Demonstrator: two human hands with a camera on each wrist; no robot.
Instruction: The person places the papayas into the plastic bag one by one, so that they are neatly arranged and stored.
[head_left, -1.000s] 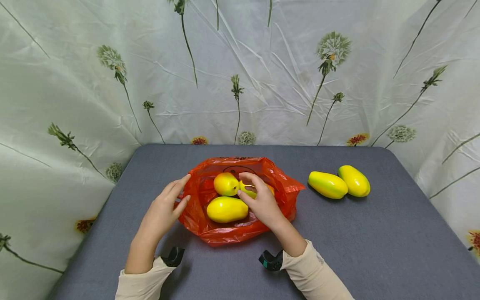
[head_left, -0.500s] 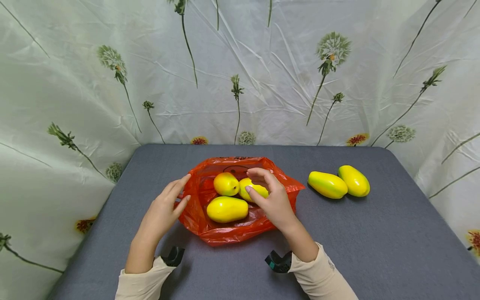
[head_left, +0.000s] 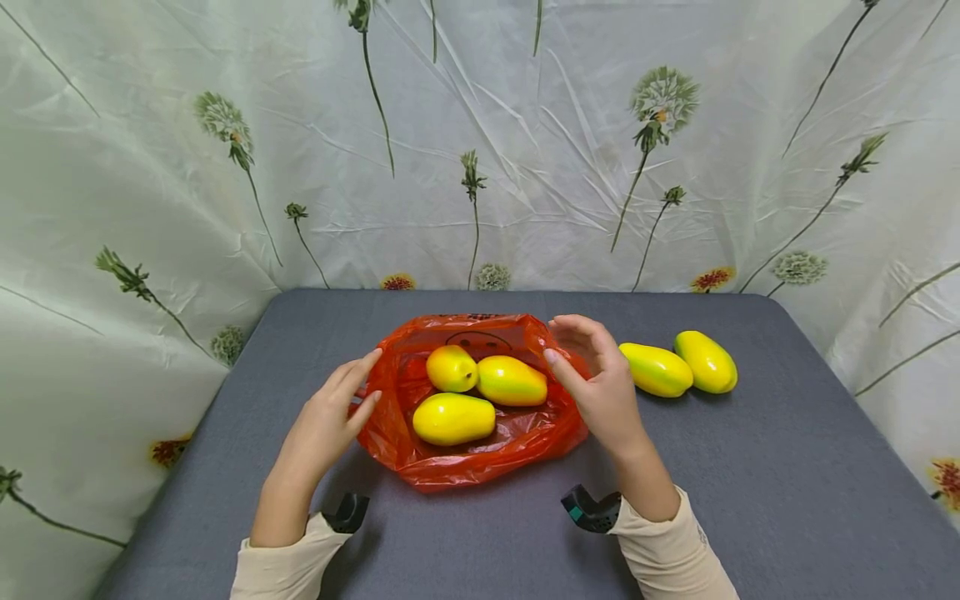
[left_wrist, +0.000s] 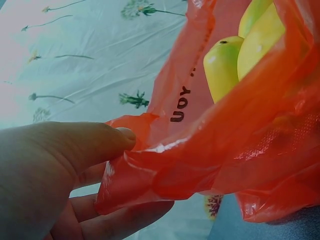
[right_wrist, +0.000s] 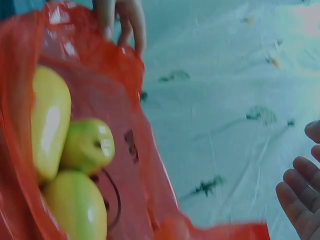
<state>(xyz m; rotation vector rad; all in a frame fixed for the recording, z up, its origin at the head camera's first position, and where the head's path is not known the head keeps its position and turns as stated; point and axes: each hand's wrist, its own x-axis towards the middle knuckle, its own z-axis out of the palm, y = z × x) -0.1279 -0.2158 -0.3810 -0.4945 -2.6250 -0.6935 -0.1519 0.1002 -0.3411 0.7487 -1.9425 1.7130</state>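
Note:
A red plastic bag [head_left: 465, 473] lies mouth up on the grey table, holding three smooth yellow papaya-like fruits: one at the front [head_left: 453, 419], a rounder fruit [head_left: 452, 369] behind it, and one at the right [head_left: 512, 381]. My left hand [head_left: 318, 433] is at the bag's left rim; in the left wrist view its thumb [left_wrist: 117, 137] lies over the plastic edge with fingers beneath, pinching it. My right hand [head_left: 603, 392] is beside the bag's right rim, fingers loosely bent. In the right wrist view that hand [right_wrist: 302, 192] looks apart from the plastic and holds nothing.
Two more yellow-green fruits, a nearer one [head_left: 660, 371] and a farther one [head_left: 706, 362], lie side by side right of the bag, just beyond my right hand. A pale dandelion-print curtain [head_left: 555, 167] hangs behind and beside the grey table [head_left: 750, 483].
My right hand has moved right, from over the fruits inside the bag to its right rim, uncovering the right-hand fruit. My left hand and the fruits have stayed put.

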